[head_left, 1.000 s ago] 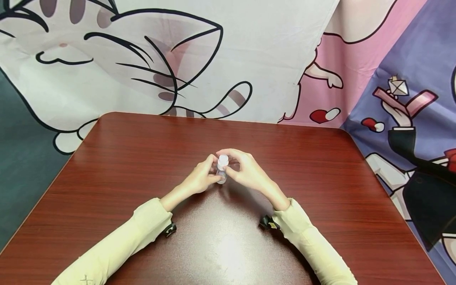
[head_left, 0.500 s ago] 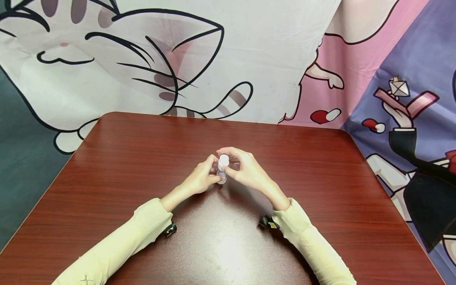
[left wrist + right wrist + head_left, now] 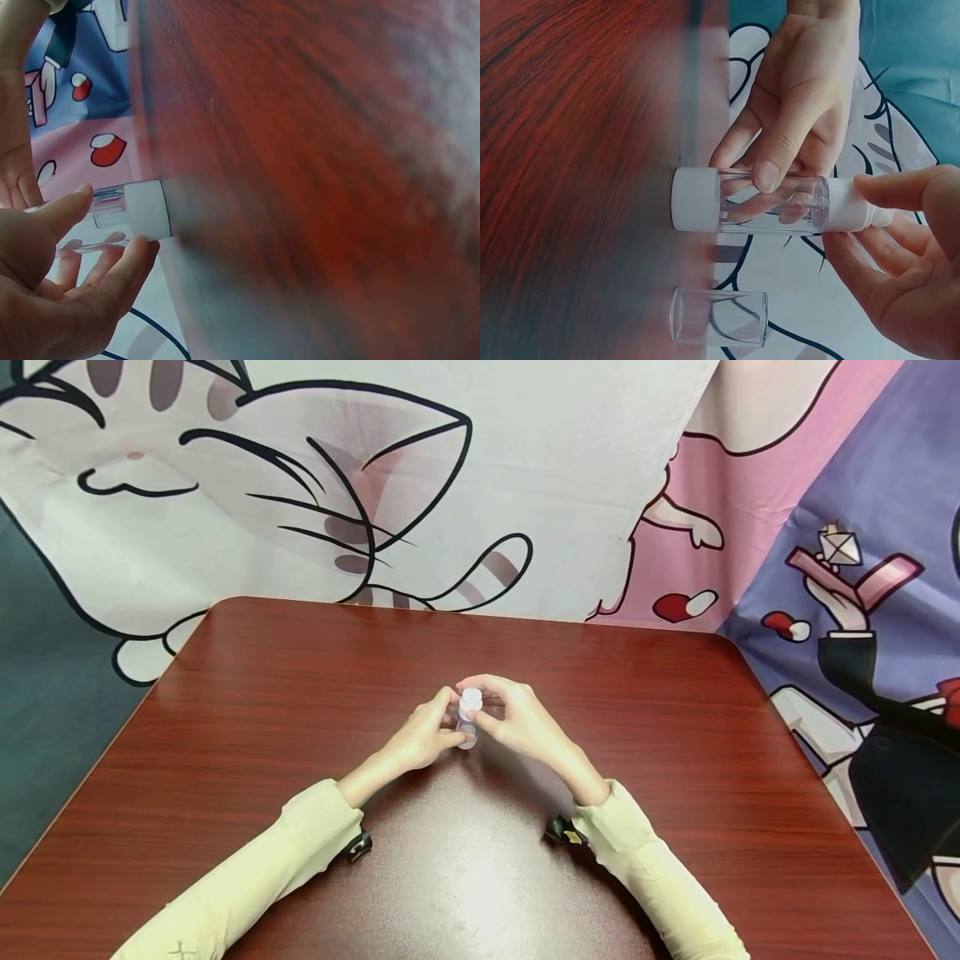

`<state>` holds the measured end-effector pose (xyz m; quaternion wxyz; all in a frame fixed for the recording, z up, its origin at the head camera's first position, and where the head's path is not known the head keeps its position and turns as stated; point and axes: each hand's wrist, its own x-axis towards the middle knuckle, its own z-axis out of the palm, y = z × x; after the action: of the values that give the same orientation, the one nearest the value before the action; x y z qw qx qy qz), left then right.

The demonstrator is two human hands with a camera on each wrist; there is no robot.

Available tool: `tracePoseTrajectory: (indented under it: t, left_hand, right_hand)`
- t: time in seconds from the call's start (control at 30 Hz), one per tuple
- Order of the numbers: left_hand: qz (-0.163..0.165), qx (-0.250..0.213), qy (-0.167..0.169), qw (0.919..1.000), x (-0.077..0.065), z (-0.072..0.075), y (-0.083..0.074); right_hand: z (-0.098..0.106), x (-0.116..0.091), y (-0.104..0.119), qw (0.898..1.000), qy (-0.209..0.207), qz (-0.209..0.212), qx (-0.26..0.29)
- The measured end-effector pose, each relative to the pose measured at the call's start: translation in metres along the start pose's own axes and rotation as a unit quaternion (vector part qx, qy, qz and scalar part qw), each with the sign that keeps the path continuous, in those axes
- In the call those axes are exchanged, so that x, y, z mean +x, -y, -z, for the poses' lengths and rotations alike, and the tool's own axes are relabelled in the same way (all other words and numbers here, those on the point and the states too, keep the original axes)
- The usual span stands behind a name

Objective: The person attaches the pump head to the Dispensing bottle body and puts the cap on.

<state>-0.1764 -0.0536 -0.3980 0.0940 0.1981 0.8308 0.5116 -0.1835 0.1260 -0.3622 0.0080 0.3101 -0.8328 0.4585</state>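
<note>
Bottle (image 3: 467,725) upright, left grip (image 3: 426,735) round clear body (image 3: 769,223), right grip (image 3: 523,720) pinching white top (image 3: 846,206).

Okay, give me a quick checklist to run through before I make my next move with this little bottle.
1. Bottle upright: ok, its white base is down at the table.
2. Left hand steadying it: ok, it grips the clear body.
3. Right hand on the white top: ok, it pinches it between thumb and forefinger.
4. Clear cap out of the way: ok, it stands apart, beside the bottle.
5. White top fully tightened: cannot tell; it sits on the body, but the pictures don't show how tight.
</note>
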Motion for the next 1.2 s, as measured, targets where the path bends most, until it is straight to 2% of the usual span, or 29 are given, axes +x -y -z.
tracePoseTrajectory:
  t: [0.4, 1.2]
  left_hand:
    - [-0.009, 0.017, -0.009, 0.9998, -0.0011, -0.0017, -0.0014]
    - [-0.013, 0.050, -0.030, 0.9982, 0.0007, -0.0033, -0.0008]
  right_hand:
    - [-0.0026, 0.0001, -0.0007, 1.000, -0.020, -0.013, 0.010]
    - [-0.0075, 0.0003, 0.0038, 0.995, -0.082, -0.045, -0.032]
